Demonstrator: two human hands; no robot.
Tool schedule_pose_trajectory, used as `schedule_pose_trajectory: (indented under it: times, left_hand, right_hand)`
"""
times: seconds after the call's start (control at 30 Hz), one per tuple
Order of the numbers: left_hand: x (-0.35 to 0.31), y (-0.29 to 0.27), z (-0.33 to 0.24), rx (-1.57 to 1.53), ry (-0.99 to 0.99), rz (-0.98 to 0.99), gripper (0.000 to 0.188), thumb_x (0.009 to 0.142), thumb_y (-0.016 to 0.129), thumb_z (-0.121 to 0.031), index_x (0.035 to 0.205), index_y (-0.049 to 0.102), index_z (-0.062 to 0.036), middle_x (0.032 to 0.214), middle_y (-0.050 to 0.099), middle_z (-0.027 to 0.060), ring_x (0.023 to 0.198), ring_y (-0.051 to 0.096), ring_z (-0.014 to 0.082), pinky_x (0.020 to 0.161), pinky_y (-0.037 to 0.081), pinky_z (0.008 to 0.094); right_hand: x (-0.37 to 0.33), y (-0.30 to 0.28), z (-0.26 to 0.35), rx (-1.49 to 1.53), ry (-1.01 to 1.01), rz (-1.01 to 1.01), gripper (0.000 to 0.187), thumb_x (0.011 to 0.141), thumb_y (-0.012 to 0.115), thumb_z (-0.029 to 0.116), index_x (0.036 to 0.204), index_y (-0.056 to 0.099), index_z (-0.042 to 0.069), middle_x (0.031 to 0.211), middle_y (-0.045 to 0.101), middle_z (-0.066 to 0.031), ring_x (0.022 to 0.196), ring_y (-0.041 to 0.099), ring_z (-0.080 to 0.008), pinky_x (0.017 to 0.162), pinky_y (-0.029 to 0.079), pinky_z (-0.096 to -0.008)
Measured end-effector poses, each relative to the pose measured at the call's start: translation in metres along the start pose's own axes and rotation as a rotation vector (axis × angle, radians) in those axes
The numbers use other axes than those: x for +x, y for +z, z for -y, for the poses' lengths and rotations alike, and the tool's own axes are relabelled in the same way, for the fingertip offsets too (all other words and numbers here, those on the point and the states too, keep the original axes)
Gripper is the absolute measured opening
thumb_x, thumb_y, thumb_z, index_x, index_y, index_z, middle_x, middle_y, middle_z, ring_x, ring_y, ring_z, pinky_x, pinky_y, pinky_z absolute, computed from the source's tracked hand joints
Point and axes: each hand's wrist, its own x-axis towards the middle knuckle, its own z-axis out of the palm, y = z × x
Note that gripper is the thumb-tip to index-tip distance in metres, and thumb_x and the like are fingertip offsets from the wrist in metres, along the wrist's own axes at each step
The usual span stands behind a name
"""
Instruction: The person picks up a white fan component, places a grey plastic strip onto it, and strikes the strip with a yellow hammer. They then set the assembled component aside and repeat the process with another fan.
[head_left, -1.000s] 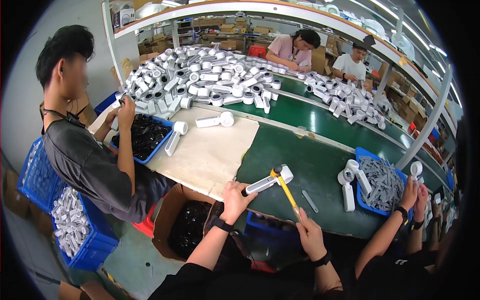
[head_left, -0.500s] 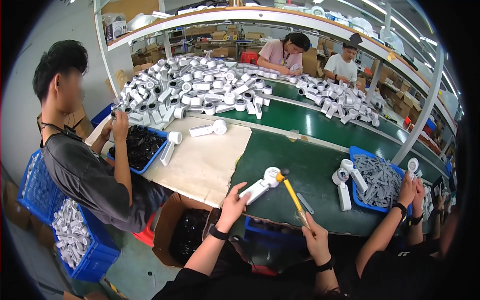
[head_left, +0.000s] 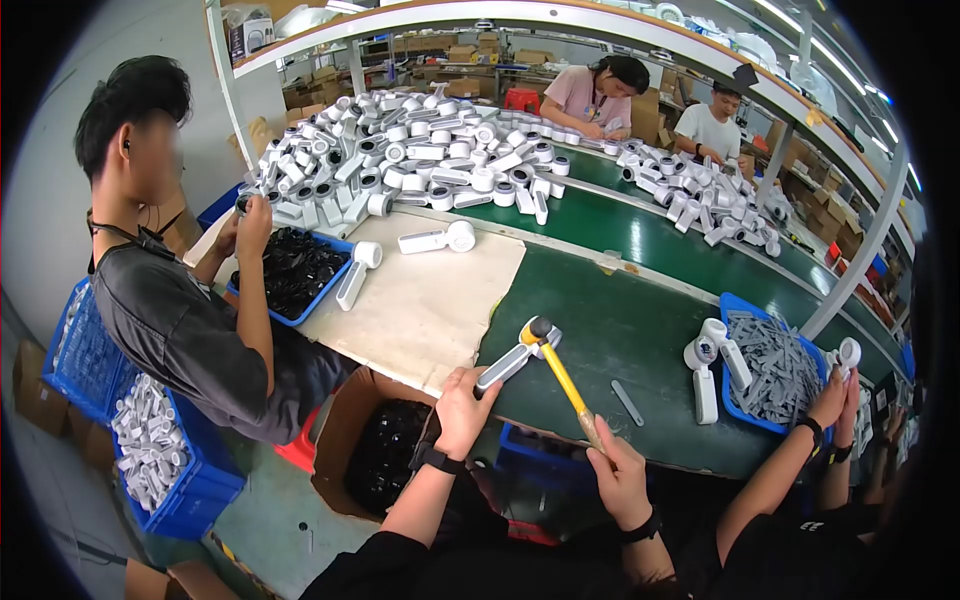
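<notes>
My left hand (head_left: 464, 412) is closed on the end of the handle of a white handheld fan (head_left: 505, 366), which points away to the right over the green bench. A long grey panel shows along that handle. In my right hand (head_left: 620, 475) is a hammer with a yellow shaft (head_left: 568, 380) and a dark, rounded head. The hammer head overlaps the fan's round end in the view; whether they touch I cannot tell. A loose grey strip (head_left: 628, 402) lies on the bench to the right of the hammer.
To the right, two white fans (head_left: 706, 372) lie by a blue tray of grey strips (head_left: 735, 400). A co-worker's hands (head_left: 838, 398) hold a fan there. On the left, another person handles a part above a blue tray of black pieces (head_left: 325, 300). White fans (head_left: 400, 150) pile up beyond.
The fan in my left hand has turned, so its handle's grey panel now shows. My hammer has shifted slightly and still overlaps the fan's round end. The whole view has shifted a little.
</notes>
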Motion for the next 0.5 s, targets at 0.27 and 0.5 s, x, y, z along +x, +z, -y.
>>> schedule_pose_trajectory:
  times: [0.27,0.5]
  left_hand:
    - [0.006,-0.008,-0.001,-0.053,-0.075,0.120,0.025,0.079,0.080,-0.022,0.101,0.074,-0.0096,0.085,0.063,0.0093,0.071,0.063,0.0255,0.067,0.052,0.0363]
    - [0.005,-0.007,0.003,-0.034,-0.090,0.126,0.028,0.078,0.080,-0.025,0.101,0.075,-0.0101,0.084,0.063,0.0097,0.073,0.064,0.0273,0.067,0.051,0.0380]
  right_hand:
    - [0.010,-0.002,0.003,-0.167,0.058,0.135,0.051,0.090,0.065,0.004,0.140,0.055,0.007,0.083,0.060,-0.0149,0.073,0.060,-0.0282,0.070,0.048,-0.0341]
    - [0.006,0.004,-0.005,-0.162,0.014,0.138,0.050,0.091,0.066,0.008,0.139,0.056,0.011,0.080,0.059,-0.0134,0.069,0.060,-0.0303,0.065,0.048,-0.0377]
